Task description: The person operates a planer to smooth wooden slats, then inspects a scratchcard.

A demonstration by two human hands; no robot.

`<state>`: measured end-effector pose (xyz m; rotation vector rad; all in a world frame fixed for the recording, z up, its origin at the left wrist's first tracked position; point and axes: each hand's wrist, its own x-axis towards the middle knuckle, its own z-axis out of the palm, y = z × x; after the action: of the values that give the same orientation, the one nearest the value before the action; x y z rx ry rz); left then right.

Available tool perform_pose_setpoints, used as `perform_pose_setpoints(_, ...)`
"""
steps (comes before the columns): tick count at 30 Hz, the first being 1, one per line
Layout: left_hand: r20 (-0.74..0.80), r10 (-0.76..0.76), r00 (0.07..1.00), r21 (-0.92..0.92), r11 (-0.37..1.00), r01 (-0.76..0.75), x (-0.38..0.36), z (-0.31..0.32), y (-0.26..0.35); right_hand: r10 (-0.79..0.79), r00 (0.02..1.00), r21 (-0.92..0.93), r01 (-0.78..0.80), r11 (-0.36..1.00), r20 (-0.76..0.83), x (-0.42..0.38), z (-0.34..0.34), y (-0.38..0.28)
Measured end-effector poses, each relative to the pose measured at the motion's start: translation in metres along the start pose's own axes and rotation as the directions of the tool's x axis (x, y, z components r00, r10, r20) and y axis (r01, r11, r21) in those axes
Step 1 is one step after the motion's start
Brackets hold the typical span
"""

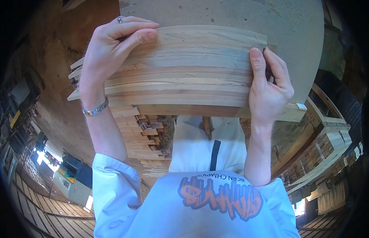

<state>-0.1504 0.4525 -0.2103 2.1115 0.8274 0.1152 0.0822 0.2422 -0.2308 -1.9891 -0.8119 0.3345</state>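
Several pale wooden strips (192, 59) lie side by side in front of me, running left to right, with rough fibres along some edges. My left hand (121, 43) is closed at their far side, thumb and fingers together on the farthest strip. It wears a ring, and a metal watch sits on the wrist. At the strips' right end is my right hand (270, 81), its thumb on top and its fingers curled around the end, partly hidden. The left ends of the strips stick out unevenly past my left wrist.
A grey worktop (289, 43) with sawdust extends beyond the strips. Below its near edge, stacked wood pieces (152, 133) show at my left. More stacked timber (315, 158) stands at the right. A boxy machine (69, 184) is at the lower left.
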Motion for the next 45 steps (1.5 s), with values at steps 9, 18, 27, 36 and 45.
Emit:
perform_pose_setpoints(9,-0.034,0.017,0.999,0.0,1.0,-0.017,-0.001,0.0,0.001,0.184,0.98,0.069,-0.19,0.979,0.081,0.009,-0.006,-0.009)
perform_pose_setpoints(18,-0.27,-0.015,0.963,0.042,0.999,0.027,-0.016,0.015,0.012,-0.301,0.946,-0.307,0.324,0.895,0.123,0.028,-0.006,-0.017)
perform_pose_setpoints(27,-0.446,0.059,0.893,0.326,0.94,0.101,-0.031,0.017,0.011,-0.447,0.703,-0.185,0.627,0.757,0.552,-0.006,0.081,-0.055)
perform_pose_setpoints(36,-0.716,-0.54,0.443,-0.231,0.782,0.579,-0.149,-0.02,-0.067,-0.443,0.709,-0.189,0.621,0.76,0.548,-0.008,0.08,-0.054)
perform_pose_setpoints(45,-0.698,-0.517,0.496,-0.197,0.804,0.56,-0.153,-0.028,-0.076,-0.424,0.681,-0.183,0.63,0.755,0.597,-0.001,0.071,-0.055)
